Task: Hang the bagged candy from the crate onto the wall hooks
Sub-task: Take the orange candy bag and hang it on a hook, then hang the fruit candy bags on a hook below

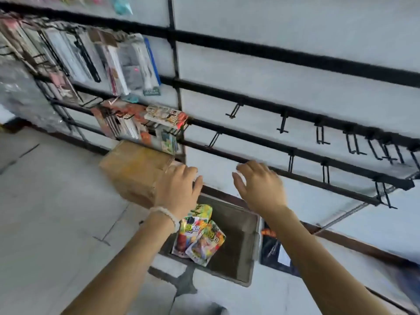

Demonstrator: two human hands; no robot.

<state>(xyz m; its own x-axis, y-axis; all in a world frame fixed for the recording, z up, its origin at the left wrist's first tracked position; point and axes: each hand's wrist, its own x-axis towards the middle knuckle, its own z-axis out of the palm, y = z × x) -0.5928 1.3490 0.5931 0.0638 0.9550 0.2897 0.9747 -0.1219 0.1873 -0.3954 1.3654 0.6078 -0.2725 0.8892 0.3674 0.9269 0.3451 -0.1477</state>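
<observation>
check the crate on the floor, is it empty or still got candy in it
Not empty. A few colourful candy bags lie piled at the left end of the crate; the rest of its floor shows bare.

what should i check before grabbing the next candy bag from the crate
1. Candy bags left in the crate: ok, several lie at its left side.
2. Left hand free: ok, holds nothing.
3. Right hand free: ok, fingers relaxed.
4. Bare wall hooks available: ok, many on the right.
5. Hang holes in the bags intact: cannot tell.
</observation>
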